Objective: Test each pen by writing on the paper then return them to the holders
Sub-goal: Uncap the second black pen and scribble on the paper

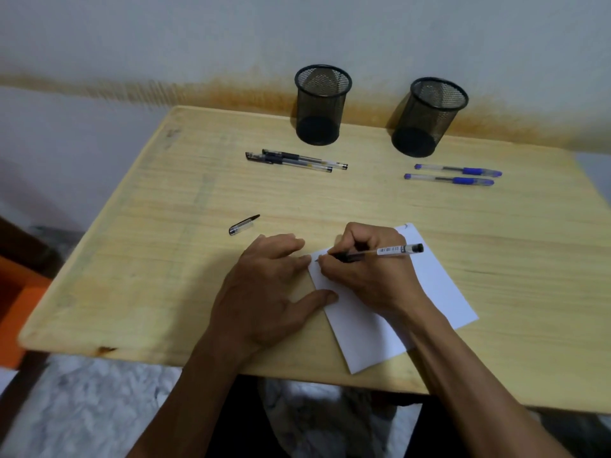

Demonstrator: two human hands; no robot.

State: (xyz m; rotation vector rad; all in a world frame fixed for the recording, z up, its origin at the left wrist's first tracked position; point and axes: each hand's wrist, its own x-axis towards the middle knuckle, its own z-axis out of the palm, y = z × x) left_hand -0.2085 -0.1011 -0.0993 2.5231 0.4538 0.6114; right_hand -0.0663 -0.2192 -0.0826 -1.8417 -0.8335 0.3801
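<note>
right hand (367,272) grips a black pen (373,253), tip on the paper (426,292); left hand (264,292) lies flat, empty, pinning the paper's edge to the surface (165,259); both holders (320,105) empty.

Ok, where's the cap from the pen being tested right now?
The pen cap lies loose on the wooden table, just beyond and left of the left hand, nearer than the two black pens.
</note>
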